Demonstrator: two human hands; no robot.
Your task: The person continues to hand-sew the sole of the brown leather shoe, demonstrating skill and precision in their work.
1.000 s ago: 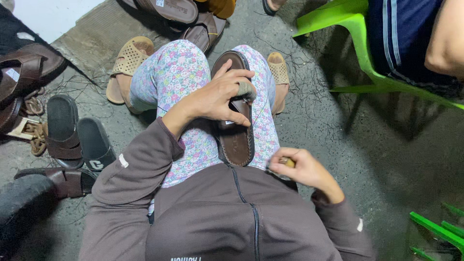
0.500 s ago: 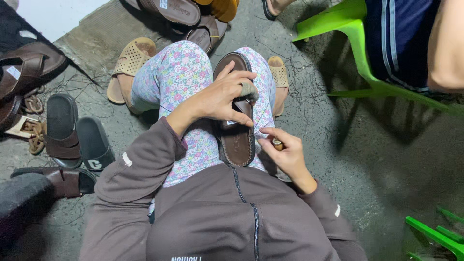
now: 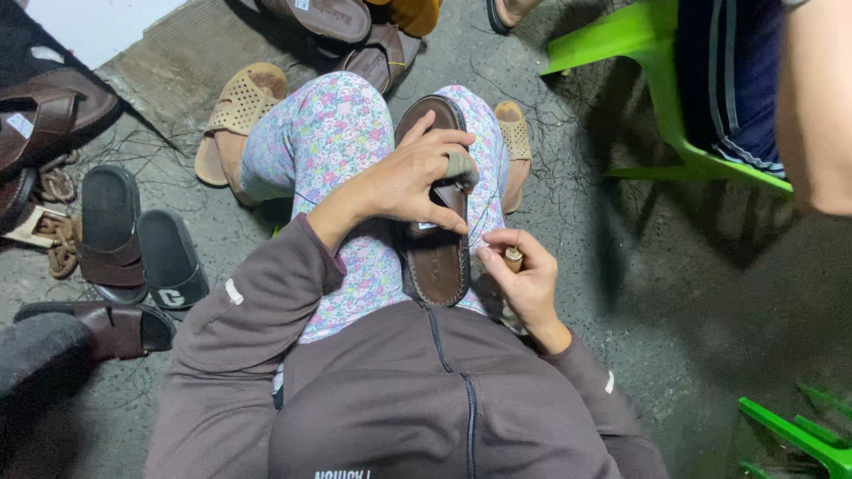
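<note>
A brown sandal lies lengthwise on the person's lap, sole down on the flowered trousers, between the knees. The left hand is clamped over its strap, fingers curled round the near edge, with a grey wrap on one fingertip. The right hand sits just beside the sandal's heel end, fingers pinched round a small tan handle; what the handle carries is hidden by the fingers. The brown jacket fills the lower part of the view and hides the person's waist. Footwear crowds the floor to the left: two black slides side by side, a dark brown sandal near them, more brown sandals at the upper left, and a knot of cord next to the slides. The person's own feet wear tan perforated slippers, one on each side of the lap. More brown sandals lie beyond the knees. On the right another person's arm and dark clothing show above a green plastic chair; a second green piece juts in at the lower right. The floor is rough grey concrete strewn with loose threads, dimly lit.
</note>
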